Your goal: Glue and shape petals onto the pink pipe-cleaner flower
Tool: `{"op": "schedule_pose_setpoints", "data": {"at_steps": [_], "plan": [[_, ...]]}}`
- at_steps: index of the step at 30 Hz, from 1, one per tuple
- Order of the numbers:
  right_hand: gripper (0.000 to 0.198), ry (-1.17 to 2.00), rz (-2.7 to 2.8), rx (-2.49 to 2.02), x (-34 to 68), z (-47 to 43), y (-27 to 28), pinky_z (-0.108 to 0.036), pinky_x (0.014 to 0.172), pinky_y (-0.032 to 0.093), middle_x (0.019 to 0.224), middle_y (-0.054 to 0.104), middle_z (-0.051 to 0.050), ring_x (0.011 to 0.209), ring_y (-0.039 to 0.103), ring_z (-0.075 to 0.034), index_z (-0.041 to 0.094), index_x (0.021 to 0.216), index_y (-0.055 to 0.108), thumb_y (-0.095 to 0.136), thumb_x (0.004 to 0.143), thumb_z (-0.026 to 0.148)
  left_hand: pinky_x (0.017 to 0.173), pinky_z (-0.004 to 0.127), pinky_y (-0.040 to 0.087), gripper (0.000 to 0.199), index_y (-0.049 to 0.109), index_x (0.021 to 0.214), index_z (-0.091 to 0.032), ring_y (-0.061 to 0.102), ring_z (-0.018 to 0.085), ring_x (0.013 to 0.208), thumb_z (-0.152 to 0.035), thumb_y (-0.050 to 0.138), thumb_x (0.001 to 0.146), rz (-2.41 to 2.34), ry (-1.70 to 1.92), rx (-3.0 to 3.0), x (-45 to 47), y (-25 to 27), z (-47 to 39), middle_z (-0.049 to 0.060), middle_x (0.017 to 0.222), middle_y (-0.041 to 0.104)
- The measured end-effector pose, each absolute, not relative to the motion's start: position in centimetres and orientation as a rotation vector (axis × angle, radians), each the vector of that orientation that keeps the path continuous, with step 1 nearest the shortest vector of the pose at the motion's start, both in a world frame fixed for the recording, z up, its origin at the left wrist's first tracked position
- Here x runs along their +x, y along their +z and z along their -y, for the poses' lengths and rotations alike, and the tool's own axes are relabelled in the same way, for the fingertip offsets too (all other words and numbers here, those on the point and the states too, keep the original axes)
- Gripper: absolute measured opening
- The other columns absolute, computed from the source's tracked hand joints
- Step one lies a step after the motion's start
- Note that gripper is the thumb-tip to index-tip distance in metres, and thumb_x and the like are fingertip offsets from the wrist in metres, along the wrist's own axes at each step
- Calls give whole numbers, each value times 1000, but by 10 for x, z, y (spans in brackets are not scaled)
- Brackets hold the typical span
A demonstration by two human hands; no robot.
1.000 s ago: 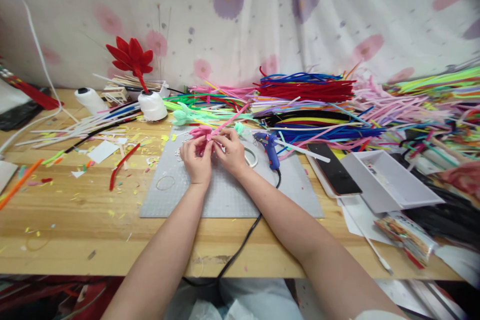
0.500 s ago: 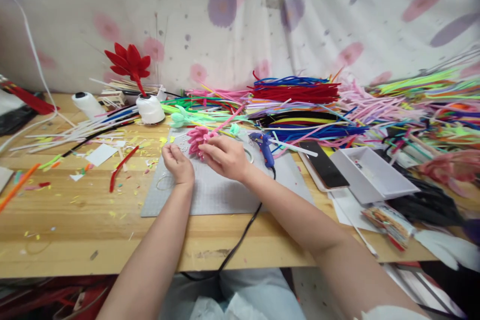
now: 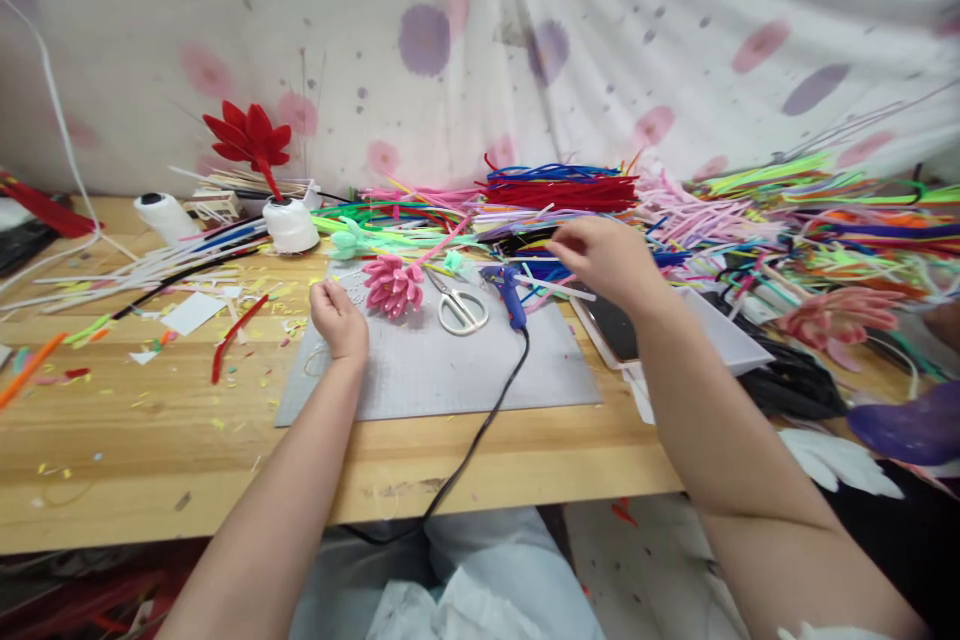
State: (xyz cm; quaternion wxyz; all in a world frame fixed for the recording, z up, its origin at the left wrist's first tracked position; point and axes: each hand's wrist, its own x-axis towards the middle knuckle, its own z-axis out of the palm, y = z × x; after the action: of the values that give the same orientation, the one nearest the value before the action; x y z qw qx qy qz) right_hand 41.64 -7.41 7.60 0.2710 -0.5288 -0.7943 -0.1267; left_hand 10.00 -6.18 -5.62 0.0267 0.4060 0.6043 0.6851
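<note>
My left hand (image 3: 339,319) rests at the left side of the grey mat (image 3: 450,380), its fingers curled closed; whatever they hold, if anything, is hidden. My right hand (image 3: 602,257) is raised over the pipe cleaner bundles, fingers loosely bent with nothing visible between them. On the mat lies a pink pipe cleaner flower (image 3: 394,286), its stem pointing to the back right. Small white beads (image 3: 352,288) are scattered between my left hand and the flower. Scissors (image 3: 463,310) lie to the flower's right, beside a blue glue gun (image 3: 511,296).
Bundles of coloured pipe cleaners (image 3: 562,192) line the back. A red flower (image 3: 251,140) stands in a white thread cone (image 3: 291,226). At right are a phone (image 3: 609,325), a white box (image 3: 739,340) and a pale pink flower (image 3: 836,315). The glue gun's black cord (image 3: 480,440) crosses the front edge.
My right hand has left the pink flower and moved right and up over the bundles, uncovering the flower and scissors. My left hand stays in nearly the same place. The view has shifted right.
</note>
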Motion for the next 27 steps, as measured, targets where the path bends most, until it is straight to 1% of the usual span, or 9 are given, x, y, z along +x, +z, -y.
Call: {"op": "schedule_pose_setpoints", "data": {"at_steps": [3, 6, 8, 11, 16, 19, 21, 24, 27], "plan": [[41, -235, 1985, -1789, 478, 72, 69, -29, 53, 34, 66, 64, -8, 58, 55, -13, 17, 76, 68, 50, 79, 54, 61, 28, 32, 32, 36, 64, -20, 38, 12, 58, -40, 34, 89, -1850, 2109, 1284, 96, -48, 65, -3, 60, 38], [47, -189, 1867, -2213, 519, 75, 54, -31, 53, 32, 73, 66, -14, 65, 59, -16, 15, 76, 68, 48, 75, 58, 61, 27, 32, 32, 37, 64, -20, 39, 11, 59, -40, 35, 89, -1828, 2113, 1292, 94, -44, 66, -3, 60, 38], [43, -122, 1809, -2516, 533, 78, 41, -33, 54, 33, 84, 67, -17, 76, 62, -22, 15, 81, 68, 56, 71, 54, 61, 27, 32, 32, 36, 64, -19, 39, 11, 59, -39, 35, 89, -1802, 2111, 1302, 94, -42, 66, -4, 59, 37], [36, -88, 1755, -2756, 536, 78, 22, -33, 61, 38, 103, 64, -20, 92, 62, -27, 13, 98, 64, 63, 72, 39, 60, 25, 31, 30, 36, 64, -19, 39, 10, 59, -37, 35, 89, -1747, 2085, 1339, 98, -41, 66, -4, 60, 38], [43, -47, 1565, -2905, 527, 77, 9, -36, 73, 42, 114, 60, -20, 106, 56, -30, 9, 117, 54, 54, 76, 21, 59, 24, 30, 29, 37, 64, -19, 39, 9, 58, -34, 36, 89, -1682, 2010, 1377, 104, -38, 70, -3, 60, 38], [38, 7, 1563, -2935, 524, 79, 12, -34, 72, 40, 114, 58, -23, 107, 56, -30, 5, 114, 57, 47, 78, 13, 59, 24, 31, 29, 39, 63, -19, 39, 10, 58, -33, 38, 88, -1656, 2000, 1382, 105, -35, 73, -3, 60, 39], [38, 14, 1594, -2920, 525, 81, 17, -33, 71, 39, 115, 58, -22, 107, 55, -29, 7, 113, 58, 43, 78, 9, 59, 24, 31, 28, 39, 63, -19, 39, 10, 57, -32, 37, 88, -1647, 1990, 1385, 105, -32, 75, -3, 59, 40], [39, -48, 1657, -2839, 525, 87, 38, -32, 67, 35, 113, 60, -19, 103, 56, -27, 13, 114, 57, 43, 78, 10, 59, 23, 32, 27, 40, 65, -19, 40, 10, 58, -32, 37, 88, -1640, 1965, 1394, 107, -26, 76, -3, 59, 41], [32, -199, 1795, -2677, 517, 95, 72, -31, 60, 31, 107, 62, -18, 94, 58, -25, 16, 105, 61, 49, 76, 15, 62, 23, 35, 25, 42, 67, -19, 44, 11, 61, -32, 39, 87, -1603, 1959, 1386, 112, -20, 76, -2, 62, 45]]}}
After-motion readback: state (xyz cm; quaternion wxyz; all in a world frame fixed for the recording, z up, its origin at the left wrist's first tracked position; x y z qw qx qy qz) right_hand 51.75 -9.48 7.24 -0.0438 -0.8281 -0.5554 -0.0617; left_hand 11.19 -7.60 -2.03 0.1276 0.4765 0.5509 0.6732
